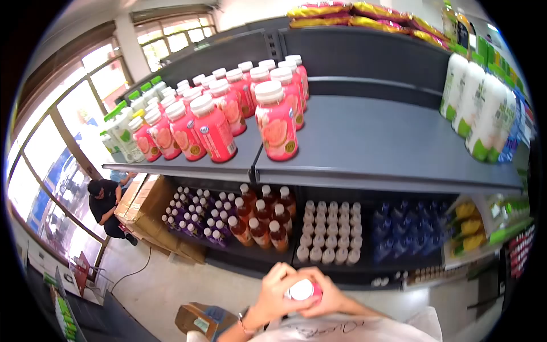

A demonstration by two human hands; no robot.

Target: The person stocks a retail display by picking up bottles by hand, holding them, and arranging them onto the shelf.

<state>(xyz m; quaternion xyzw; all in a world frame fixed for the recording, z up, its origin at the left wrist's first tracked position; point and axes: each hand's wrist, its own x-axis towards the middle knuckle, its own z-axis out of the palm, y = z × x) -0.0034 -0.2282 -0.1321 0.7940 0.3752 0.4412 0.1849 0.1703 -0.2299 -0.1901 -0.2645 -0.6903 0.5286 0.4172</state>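
Observation:
Close to my body, a pink bottle with a white cap (302, 289) is held between both hands, its cap facing up toward me. My left hand (278, 292) wraps its fingers around one side, and a bracelet circles that wrist. From the other side my right hand (329, 296) closes on the same bottle. Most of the bottle's body is hidden by my fingers. Similar pink bottles (276, 128) with white caps stand upright in rows on the grey upper shelf (364, 137), beyond my hands.
White-and-green bottles (481, 108) stand at the shelf's right end. Below are orange-brown bottles (259, 219), white-capped bottles (330, 231) and blue bottles (407, 228). Cardboard boxes (145, 199) flank the shelf at left, beside a seated person (105, 199). An open carton (199, 319) sits on the floor.

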